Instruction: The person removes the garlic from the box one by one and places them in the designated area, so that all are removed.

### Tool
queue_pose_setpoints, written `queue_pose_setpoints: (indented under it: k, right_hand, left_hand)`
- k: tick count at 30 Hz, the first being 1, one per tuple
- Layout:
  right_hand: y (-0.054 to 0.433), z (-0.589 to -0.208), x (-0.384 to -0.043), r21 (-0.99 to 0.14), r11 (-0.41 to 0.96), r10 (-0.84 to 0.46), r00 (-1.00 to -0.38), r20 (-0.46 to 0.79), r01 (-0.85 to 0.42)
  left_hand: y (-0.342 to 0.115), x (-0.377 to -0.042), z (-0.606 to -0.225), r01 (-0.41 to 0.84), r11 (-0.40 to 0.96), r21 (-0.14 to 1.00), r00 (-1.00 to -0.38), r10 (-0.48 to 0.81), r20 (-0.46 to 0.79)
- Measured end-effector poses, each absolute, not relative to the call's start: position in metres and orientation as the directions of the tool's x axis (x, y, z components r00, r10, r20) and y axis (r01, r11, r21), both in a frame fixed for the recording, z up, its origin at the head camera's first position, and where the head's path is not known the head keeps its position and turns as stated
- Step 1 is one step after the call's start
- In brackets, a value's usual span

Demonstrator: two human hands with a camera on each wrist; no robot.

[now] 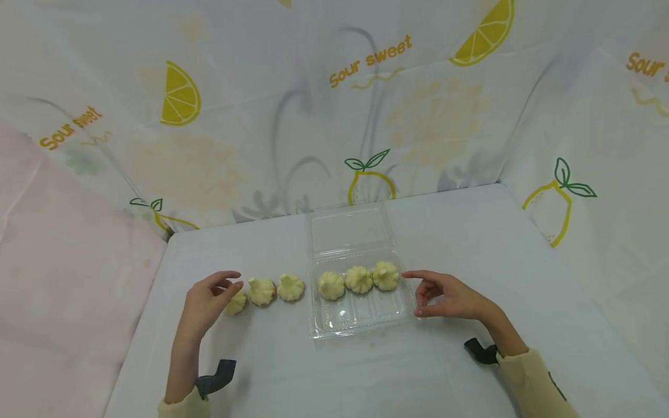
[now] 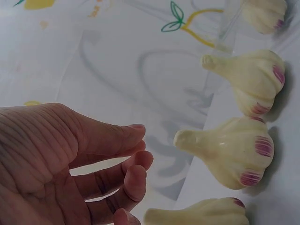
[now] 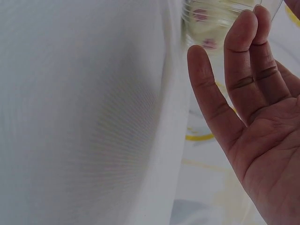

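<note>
Three pale garlic bulbs with purple patches stand in a row on the white table. My left hand point(image 1: 206, 299) is over the leftmost bulb point(image 1: 236, 305), partly covering it in the head view. Beside that one are a middle bulb point(image 1: 261, 291) and a right bulb point(image 1: 290, 287). In the left wrist view, the thumb and fingers are loosely bent with nothing between them, next to the bulb point(image 2: 234, 152). A clear plastic box point(image 1: 366, 322) holds three more garlic bulbs point(image 1: 359, 280) along its back. My right hand point(image 1: 452, 297) has its fingertips at the box's right edge, holding nothing.
The box's clear lid point(image 1: 349, 229) lies folded back toward the rear cloth. White cloth printed with lemons point(image 1: 371, 188) hangs behind and at the right, and a pinkish cloth point(image 1: 68, 278) at the left. Dark wrist mounts point(image 1: 216, 377) stick out from both wrists.
</note>
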State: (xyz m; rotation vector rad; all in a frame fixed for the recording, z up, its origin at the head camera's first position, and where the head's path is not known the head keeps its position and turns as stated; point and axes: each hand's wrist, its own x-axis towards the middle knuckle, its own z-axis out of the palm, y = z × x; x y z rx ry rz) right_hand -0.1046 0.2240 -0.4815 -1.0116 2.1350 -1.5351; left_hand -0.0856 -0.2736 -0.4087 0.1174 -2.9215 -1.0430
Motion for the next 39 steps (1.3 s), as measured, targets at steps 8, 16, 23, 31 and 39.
queue_pose_setpoints:
  k: [8,16,23,31,39]
  right_hand:
    - [0.224,-0.481,-0.105,-0.919,0.164,-0.709,-0.69,0.142,-0.358]
    - [0.223,-0.48,-0.105,-0.915,0.175,-0.705,-0.695,0.142,-0.364]
    - [0.223,-0.479,-0.104,-0.913,0.176,-0.7,-0.699,0.147,-0.368]
    - [0.223,-0.479,-0.103,-0.916,0.169,-0.698,-0.7,0.149,-0.363]
    - [0.223,-0.48,-0.103,-0.915,0.162,-0.7,-0.697,0.157,-0.369]
  left_hand:
    - [-0.259,-0.087,-0.411,0.02,0.755,0.655,-0.999,-0.008,0.04]
    - [-0.243,-0.088,-0.412,0.076,0.717,0.693,-0.997,0.048,0.06]
    - [-0.23,-0.09,-0.412,0.119,0.698,0.706,-0.993,0.095,0.074]
    - [-0.216,-0.096,-0.417,0.137,0.638,0.758,-0.989,0.129,0.071]
    - [-0.203,-0.098,-0.418,0.141,0.651,0.746,-0.986,0.156,0.05]
